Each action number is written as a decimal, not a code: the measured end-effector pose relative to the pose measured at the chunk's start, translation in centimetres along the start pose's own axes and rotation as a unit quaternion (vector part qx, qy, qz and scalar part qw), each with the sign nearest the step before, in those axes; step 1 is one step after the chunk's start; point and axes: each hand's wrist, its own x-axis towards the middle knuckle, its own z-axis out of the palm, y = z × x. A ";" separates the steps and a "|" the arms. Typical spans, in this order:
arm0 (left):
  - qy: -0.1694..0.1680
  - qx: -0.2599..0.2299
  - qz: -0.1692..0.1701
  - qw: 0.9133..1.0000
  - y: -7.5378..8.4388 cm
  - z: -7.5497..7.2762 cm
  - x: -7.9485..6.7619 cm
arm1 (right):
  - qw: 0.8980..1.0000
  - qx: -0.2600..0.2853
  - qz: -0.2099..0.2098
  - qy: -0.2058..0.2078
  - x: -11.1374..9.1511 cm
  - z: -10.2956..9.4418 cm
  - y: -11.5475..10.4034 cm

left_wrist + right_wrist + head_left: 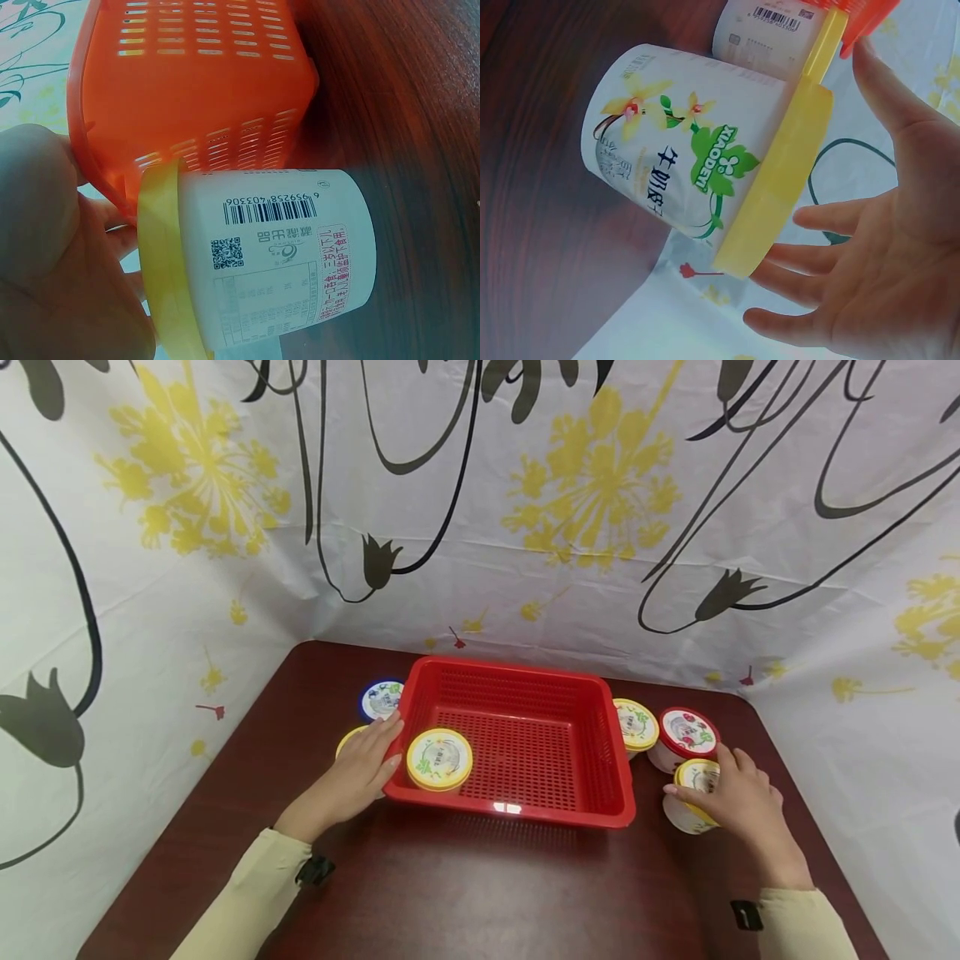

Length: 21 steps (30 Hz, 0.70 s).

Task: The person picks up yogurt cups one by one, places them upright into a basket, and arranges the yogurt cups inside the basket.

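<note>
My left hand (352,777) rests against the left rim of a red plastic basket (510,814), its fingers extended over the edge. Partly hidden under that hand is a yellow-lidded white tub (262,255), standing close beside the basket wall. Inside the basket, at the front left, sits another yellow-lidded tub (439,760). On the right, my right hand (750,797) is spread at a yellow-lidded tub (682,142) printed with flowers and a green leaf. Its fingers lie around the lid's edge, uncurled, and the tub stands upright on the table.
A blue-lidded tub (381,699) stands behind the left hand. Just right of the basket is a yellow-lidded tub (636,724), next to a red-lidded one (687,732). The dark wooden table (480,893) backs onto a white patterned curtain (465,602).
</note>
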 end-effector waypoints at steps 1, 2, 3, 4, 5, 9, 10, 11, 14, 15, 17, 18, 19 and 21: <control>0.000 0.000 0.000 1.000 0.0 0.0 0.0 | 1.000 -0.003 0.000 -0.004 0.0 0.0 0.1; 0.000 -0.001 -0.001 1.000 0.0 0.0 0.0 | 1.000 -0.005 0.001 -0.008 -0.1 0.0 0.2; 0.000 -0.001 -0.001 1.000 0.0 0.0 0.0 | 1.000 -0.007 0.000 -0.011 -0.2 0.0 0.4; 0.001 -0.001 -0.002 1.000 0.1 0.0 0.0 | 1.000 -0.008 -0.002 -0.012 -0.2 -0.1 0.5; 0.001 -0.001 -0.002 1.000 0.1 0.0 0.0 | 1.000 -0.009 -0.004 -0.013 -0.3 -0.1 0.6; 0.001 -0.004 -0.002 1.000 0.1 0.0 0.0 | 1.000 -0.005 -0.010 -0.017 -0.4 -0.2 0.8; 0.000 -0.004 -0.002 1.000 0.1 0.0 0.0 | 1.000 -0.004 -0.010 -0.019 -0.4 -0.2 0.8; 0.000 -0.004 -0.002 1.000 0.1 0.0 0.0 | 1.000 -0.003 -0.010 -0.022 -0.5 -0.3 0.9; 0.001 -0.003 0.000 1.000 0.0 0.0 0.0 | 1.000 -0.001 -0.009 -0.029 -0.4 -0.4 0.9; 0.001 -0.002 0.001 1.000 0.0 0.0 0.0 | 0.999 -0.003 -0.009 -0.032 -0.4 -0.4 0.9; 0.002 -0.002 0.002 1.000 0.0 0.0 0.0 | 0.999 -0.004 -0.009 -0.034 -0.3 -0.5 0.9; 0.002 -0.002 0.003 1.000 -0.1 0.0 0.0 | 0.999 -0.005 -0.009 -0.036 -0.3 -0.5 1.0; 0.002 -0.002 0.003 1.000 0.0 0.0 0.0 | 0.999 -0.006 -0.008 -0.037 -0.3 -0.5 1.0; 0.001 -0.002 0.003 1.000 0.0 0.0 0.0 | 0.999 -0.008 -0.008 -0.041 -0.2 -0.6 1.1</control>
